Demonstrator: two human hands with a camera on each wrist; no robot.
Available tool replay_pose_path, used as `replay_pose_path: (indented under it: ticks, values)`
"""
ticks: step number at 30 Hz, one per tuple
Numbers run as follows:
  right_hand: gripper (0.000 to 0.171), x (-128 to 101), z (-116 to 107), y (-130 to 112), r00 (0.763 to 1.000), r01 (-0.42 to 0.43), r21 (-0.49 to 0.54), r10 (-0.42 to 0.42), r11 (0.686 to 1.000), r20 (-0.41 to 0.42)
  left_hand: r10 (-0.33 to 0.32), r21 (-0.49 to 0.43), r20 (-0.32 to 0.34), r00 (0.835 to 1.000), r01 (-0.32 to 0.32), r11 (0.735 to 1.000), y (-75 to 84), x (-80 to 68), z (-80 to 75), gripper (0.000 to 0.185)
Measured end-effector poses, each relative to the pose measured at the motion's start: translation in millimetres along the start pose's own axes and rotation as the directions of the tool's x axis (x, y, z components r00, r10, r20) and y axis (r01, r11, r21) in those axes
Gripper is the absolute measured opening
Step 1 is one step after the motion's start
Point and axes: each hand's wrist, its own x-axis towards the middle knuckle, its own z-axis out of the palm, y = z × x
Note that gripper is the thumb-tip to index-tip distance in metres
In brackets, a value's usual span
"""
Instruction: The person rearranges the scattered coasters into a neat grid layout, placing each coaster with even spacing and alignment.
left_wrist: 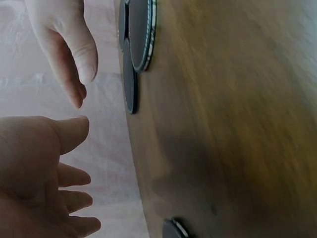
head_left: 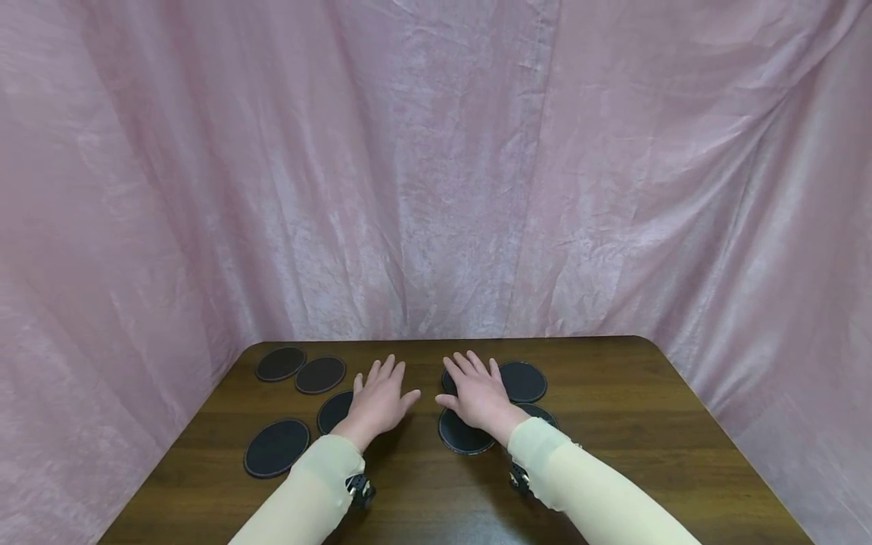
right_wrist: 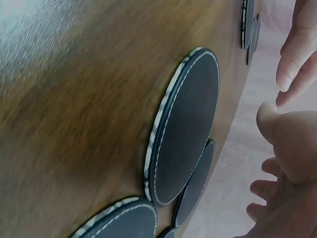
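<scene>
Both my hands hover palm down over the table, fingers straight and spread, holding nothing; left hand sits just right of one dark coaster, covering its right edge in the head view; right hand lies over a cluster of coasters. Of that cluster the near coaster shows below my palm, a far-right coaster lies beyond my little finger, and slivers of two more show, one at my wrist and one by my index finger; whether my palms touch any disc I cannot tell, though the wrist views show my fingers clear of the tabletop. On the left, three more: a near-left coaster by the sleeve, and a far pair lying edge to edge near the back corner. All discs lie flat, dark face up, with pale stitching round the rim, plain in the right wrist view; being round, they have no long axis and point no way; they read as ovals only from the camera's slant. Fingers of both hands point away from me toward the pink curtain; thumbs point inward at each other, close but apart.
</scene>
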Motion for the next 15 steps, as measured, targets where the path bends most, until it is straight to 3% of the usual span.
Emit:
replay_pose_path:
  ticks: [15]
  values:
    - [0.081, -0.5, 4.1, -23.7, 0.999, 0.052, -0.003, -0.052, 0.999, 0.010, -0.011, 0.056, -0.056, 0.998, 0.014, 0.998, -28.9, -19.8, -15.2, 0.076]
